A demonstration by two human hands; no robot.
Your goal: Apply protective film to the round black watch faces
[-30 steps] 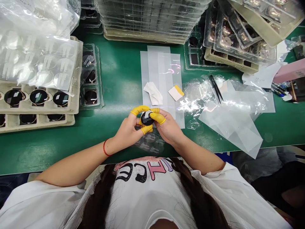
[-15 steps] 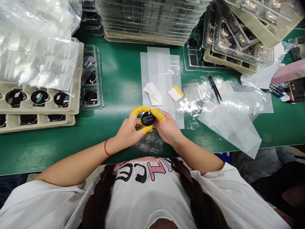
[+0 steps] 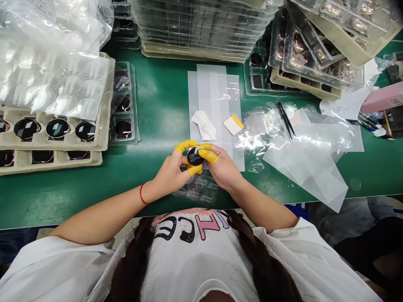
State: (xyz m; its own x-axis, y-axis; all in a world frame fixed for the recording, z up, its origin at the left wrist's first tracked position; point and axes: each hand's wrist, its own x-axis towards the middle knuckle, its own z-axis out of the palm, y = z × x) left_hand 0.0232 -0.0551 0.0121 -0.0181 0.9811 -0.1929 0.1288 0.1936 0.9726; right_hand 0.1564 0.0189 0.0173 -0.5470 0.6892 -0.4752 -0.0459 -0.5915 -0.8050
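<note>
Firmly, black disc (image 3: pixel 195 156) pinched between left hand (image 3: pixel 170 174), right hand (image 3: pixel 222 165) (yellow finger cots (image 3: pixel 185 145)).

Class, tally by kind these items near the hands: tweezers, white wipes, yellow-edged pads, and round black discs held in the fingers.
Black tweezers: 1
White wipe: 1
Yellow-edged pad: 1
Round black disc: 1
Total: 4

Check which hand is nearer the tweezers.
Right. The right hand is nearer, to the left of and below the tweezers in the view; the left hand is farther off, on the far side of the right hand.
</note>
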